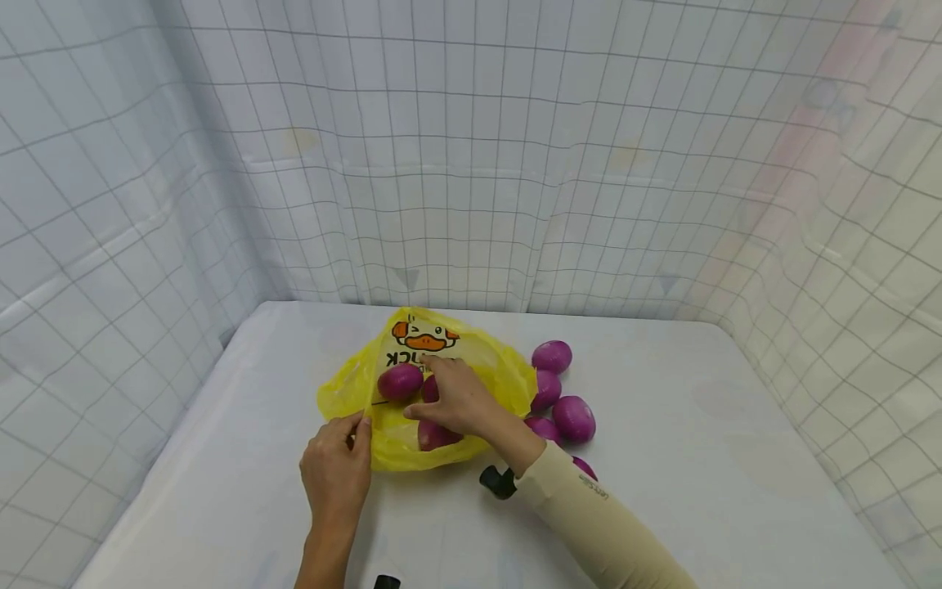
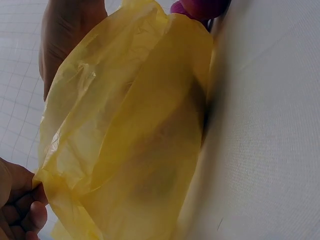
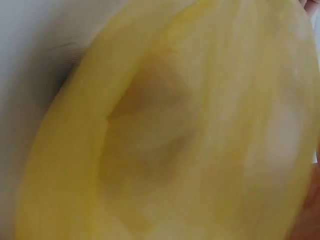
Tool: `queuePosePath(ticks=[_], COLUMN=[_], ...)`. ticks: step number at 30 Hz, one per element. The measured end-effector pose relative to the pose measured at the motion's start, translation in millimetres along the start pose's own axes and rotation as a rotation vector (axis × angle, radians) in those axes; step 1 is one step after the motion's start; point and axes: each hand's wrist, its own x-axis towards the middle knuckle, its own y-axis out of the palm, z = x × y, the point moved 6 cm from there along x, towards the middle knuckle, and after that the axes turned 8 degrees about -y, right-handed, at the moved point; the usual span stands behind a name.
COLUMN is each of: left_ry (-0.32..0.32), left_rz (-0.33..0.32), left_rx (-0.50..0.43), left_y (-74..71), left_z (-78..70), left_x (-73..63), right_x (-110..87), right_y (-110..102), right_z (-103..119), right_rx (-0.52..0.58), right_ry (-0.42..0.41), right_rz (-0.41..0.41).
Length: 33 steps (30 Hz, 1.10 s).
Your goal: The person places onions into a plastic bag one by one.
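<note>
Bag rim (image 1: 412,465): pinch it taut and raised with the left hand (image 1: 337,462), as held now, so it should not sag onto the right hand (image 1: 459,398). That hand reaches into the yellow bag (image 1: 511,376), its grip wide among purple onions (image 1: 401,382); other onions (image 1: 574,420) lie right of the bag. Head view alone shows the duck print (image 1: 427,335); left wrist view details gathered film (image 2: 59,192) at the pinch.

Your yellow bag (image 1: 427,460) bears black letters (image 1: 403,358) below its duck face (image 1: 427,342), a K and C legible, others hidden or unclear; the sleeve (image 1: 589,515) nearer you than the bag has illegible lettering (image 1: 593,486).
</note>
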Motion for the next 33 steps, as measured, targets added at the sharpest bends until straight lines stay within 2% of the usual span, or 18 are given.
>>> queuePosePath(ticks=[10,22,33], left_ry=[0.009,-0.024,-0.011], left_rz=[-0.019,0.002,-0.002], left_rx=[-0.005,0.007,-0.008], left_y=[-2.3,-1.0,0.0], left_z=[1.2,3.3,2.7], left_x=[1.6,2.7,2.7], right_x=[-11.9,-44.4,-74.5], right_y=[-19,-44,-58], right_z=[7,3,-13], right_rx=[0.036,0.073,0.110], right_ry=[-0.048,-0.063,-0.001], right_rz=[-0.060,-0.143,-0.229])
